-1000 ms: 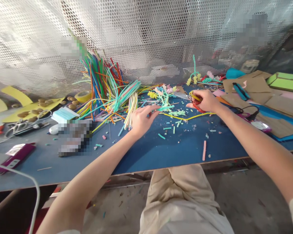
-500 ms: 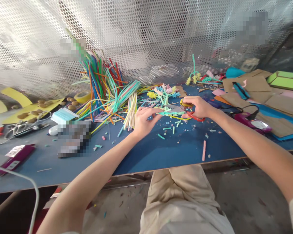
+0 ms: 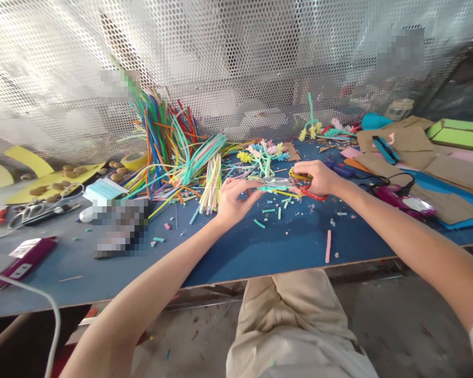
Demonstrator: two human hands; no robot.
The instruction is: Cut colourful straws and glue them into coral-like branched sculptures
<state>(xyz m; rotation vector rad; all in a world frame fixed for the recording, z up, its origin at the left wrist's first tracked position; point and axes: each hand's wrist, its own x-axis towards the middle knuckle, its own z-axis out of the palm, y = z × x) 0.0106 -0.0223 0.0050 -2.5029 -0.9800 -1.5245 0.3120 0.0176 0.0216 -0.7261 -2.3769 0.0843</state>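
Note:
My left hand pinches a mint-green pipe cleaner between thumb and fingers. From the right, my right hand grips scissors with yellow and red handles. Their blades lie along the pipe cleaner and point toward my left fingertips; whether they touch it I cannot tell. Just behind the blades sits a pipe-cleaner flower bunch in yellow, pink and blue with green stems. Left of it, a bundle of pale pipe cleaners lies near my left hand.
A large heap of coloured pipe cleaners leans at the back against a perforated metal screen. Green offcuts and a pink piece lie on the blue tabletop. Cardboard and a purple device are at right, yellow tape at left.
The upper scissor blade has come down close to the green pipe cleaner, and the blades look more closed. Both hands stay nearly in place; the view has shifted slightly.

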